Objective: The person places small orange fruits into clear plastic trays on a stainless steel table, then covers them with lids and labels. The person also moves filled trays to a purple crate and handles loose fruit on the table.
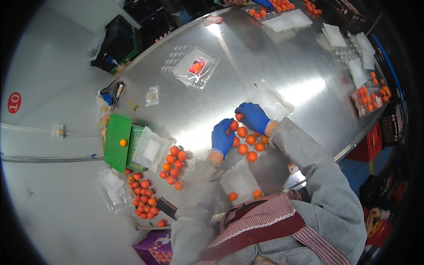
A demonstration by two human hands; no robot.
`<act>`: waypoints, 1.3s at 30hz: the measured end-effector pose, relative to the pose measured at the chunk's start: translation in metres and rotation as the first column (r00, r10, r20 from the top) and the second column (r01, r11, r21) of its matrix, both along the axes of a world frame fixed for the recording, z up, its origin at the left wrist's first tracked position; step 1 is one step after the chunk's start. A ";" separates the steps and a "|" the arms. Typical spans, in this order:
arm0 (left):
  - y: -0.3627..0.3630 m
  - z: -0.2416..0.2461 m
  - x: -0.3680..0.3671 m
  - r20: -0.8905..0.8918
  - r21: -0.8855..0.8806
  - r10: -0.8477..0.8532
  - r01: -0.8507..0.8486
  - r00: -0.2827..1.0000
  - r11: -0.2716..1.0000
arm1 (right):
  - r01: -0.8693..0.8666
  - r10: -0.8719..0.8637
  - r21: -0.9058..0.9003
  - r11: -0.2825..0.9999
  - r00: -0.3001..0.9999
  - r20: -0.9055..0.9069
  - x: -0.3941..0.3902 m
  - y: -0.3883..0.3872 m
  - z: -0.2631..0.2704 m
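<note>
My left hand (222, 137), in a blue glove, has its fingertips at the left edge of a clear plastic tray of orange-red round fruits (250, 139), touching a fruit near the tray's upper left corner. At the tray's top, my right hand (253, 116), also blue-gloved, has its fingers around another fruit (239, 116). Several more fruits sit in the tray's cups between and below the hands. Beyond the right hand lies a white padded sheet (270, 99) in clear plastic. Nearer my body is another such sheet (240, 181) with two fruits by its lower edge.
At left stand a second filled tray (174, 167), loose fruits (144, 195) and a green scale (117, 142) with one fruit on its pan. A clear package with a printed label (197, 66) lies farther back. A co-worker's blue-gloved hand (264, 3) is at the far edge beside fruits.
</note>
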State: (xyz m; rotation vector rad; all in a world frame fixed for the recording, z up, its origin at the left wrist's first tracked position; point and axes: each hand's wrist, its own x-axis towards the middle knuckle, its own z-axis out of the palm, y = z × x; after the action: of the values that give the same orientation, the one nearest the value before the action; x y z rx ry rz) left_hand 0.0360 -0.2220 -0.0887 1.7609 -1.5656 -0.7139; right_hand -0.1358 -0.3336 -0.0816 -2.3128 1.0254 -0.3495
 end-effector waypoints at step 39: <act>0.144 -0.047 -0.013 -0.424 0.354 0.241 -0.084 0.873 0.931 | 0.447 -0.482 -0.188 0.874 0.844 -0.236 -0.208 0.136 0.005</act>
State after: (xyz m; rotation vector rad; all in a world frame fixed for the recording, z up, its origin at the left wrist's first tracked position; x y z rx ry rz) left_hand 0.0234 -0.0781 -0.1356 1.7534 -1.0002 -1.2580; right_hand -0.3441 -0.1973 -0.0768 -2.2375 1.7657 -0.2876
